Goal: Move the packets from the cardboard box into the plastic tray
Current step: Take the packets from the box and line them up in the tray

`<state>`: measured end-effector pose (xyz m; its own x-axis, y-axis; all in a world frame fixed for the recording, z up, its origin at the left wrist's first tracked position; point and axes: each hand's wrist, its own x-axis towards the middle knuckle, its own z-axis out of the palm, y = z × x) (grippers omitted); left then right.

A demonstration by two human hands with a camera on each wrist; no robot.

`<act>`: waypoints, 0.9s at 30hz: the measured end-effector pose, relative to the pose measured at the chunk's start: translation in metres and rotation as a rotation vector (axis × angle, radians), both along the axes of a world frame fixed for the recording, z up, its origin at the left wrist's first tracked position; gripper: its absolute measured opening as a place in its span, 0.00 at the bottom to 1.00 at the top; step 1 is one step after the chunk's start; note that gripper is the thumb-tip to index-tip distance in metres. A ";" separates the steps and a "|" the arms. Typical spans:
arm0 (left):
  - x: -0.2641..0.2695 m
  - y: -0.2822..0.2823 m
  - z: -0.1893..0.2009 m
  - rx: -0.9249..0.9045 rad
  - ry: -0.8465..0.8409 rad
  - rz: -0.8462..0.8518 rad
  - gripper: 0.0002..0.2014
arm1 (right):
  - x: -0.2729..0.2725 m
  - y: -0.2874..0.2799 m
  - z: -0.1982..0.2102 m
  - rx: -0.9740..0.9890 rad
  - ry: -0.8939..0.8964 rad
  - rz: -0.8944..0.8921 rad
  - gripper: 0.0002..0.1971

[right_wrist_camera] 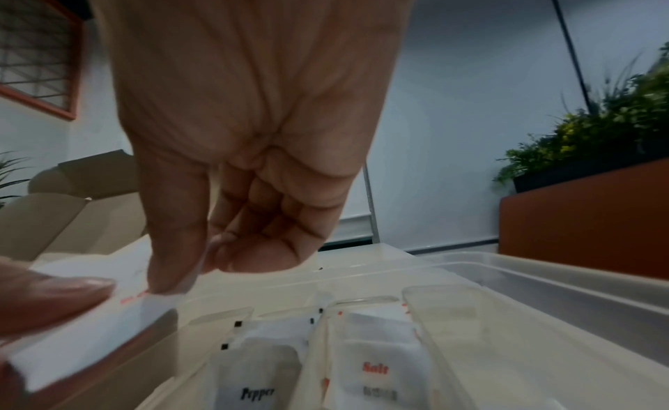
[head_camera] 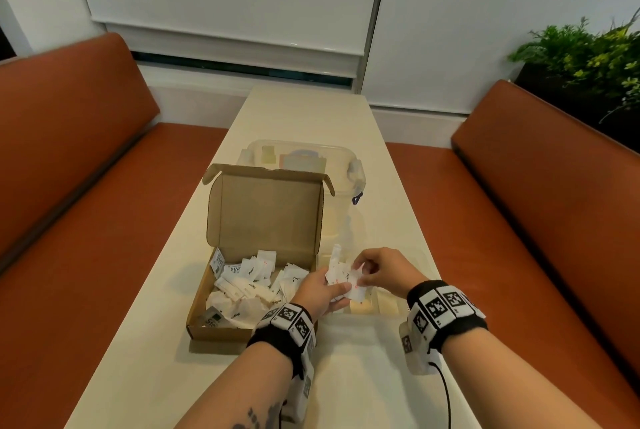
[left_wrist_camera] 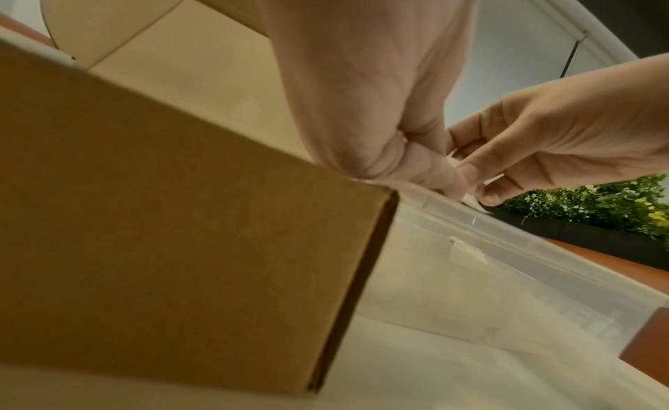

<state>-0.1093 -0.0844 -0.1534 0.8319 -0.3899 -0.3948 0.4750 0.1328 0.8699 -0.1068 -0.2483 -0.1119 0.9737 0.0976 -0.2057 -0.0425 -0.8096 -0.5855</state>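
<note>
An open cardboard box holds several white packets. Right of it lies the clear plastic tray, with a Pepper packet and a Salt packet in its compartments. My left hand grips a small bunch of packets over the box's right edge and the tray. My right hand pinches one packet of that bunch between thumb and fingers. In the left wrist view the box wall fills the left side.
A clear lidded plastic container stands behind the box. The cream table is narrow, with orange benches on both sides. A green plant sits at the far right.
</note>
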 end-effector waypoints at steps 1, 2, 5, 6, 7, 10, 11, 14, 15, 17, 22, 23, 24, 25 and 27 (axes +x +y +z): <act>0.000 0.000 0.000 -0.013 0.008 0.004 0.17 | -0.001 -0.004 0.001 0.007 0.010 -0.010 0.07; 0.000 0.000 0.000 -0.026 0.016 0.007 0.17 | -0.002 -0.008 0.002 0.027 0.012 -0.029 0.06; 0.000 -0.001 0.000 -0.033 0.029 0.015 0.17 | -0.005 -0.027 0.009 0.095 -0.070 -0.153 0.04; 0.000 -0.001 0.000 -0.034 0.033 0.018 0.17 | -0.005 -0.035 0.010 0.095 -0.113 -0.215 0.04; 0.001 -0.001 -0.001 -0.038 0.036 0.021 0.17 | -0.005 -0.042 0.012 0.085 -0.143 -0.276 0.04; 0.002 -0.001 -0.002 -0.044 0.050 0.025 0.17 | -0.006 -0.054 0.009 0.031 -0.120 -0.367 0.04; 0.002 -0.002 -0.003 -0.045 0.053 0.025 0.17 | -0.006 -0.054 0.006 0.027 -0.082 -0.373 0.06; 0.003 -0.002 -0.002 -0.057 0.063 0.033 0.18 | -0.007 -0.050 -0.008 0.000 -0.016 -0.370 0.07; 0.003 -0.002 -0.002 -0.060 0.066 0.036 0.18 | -0.006 -0.048 -0.013 -0.052 -0.019 -0.360 0.06; 0.003 -0.002 -0.001 -0.064 0.072 0.041 0.18 | -0.003 -0.043 -0.022 -0.149 -0.031 -0.351 0.04; 0.001 -0.001 0.002 -0.074 0.072 0.045 0.17 | 0.002 -0.036 -0.034 -0.242 -0.016 -0.360 0.07; 0.000 -0.001 0.003 -0.072 0.074 0.046 0.17 | 0.003 -0.036 -0.036 -0.261 -0.017 -0.359 0.09; 0.000 -0.001 0.004 -0.067 0.075 0.046 0.17 | 0.003 -0.035 -0.037 -0.272 -0.017 -0.362 0.11; 0.000 -0.001 0.004 -0.060 0.074 0.044 0.17 | 0.004 -0.035 -0.037 -0.275 -0.016 -0.365 0.12; 0.000 -0.001 0.005 -0.048 0.073 0.037 0.17 | 0.005 -0.036 -0.037 -0.286 -0.014 -0.362 0.09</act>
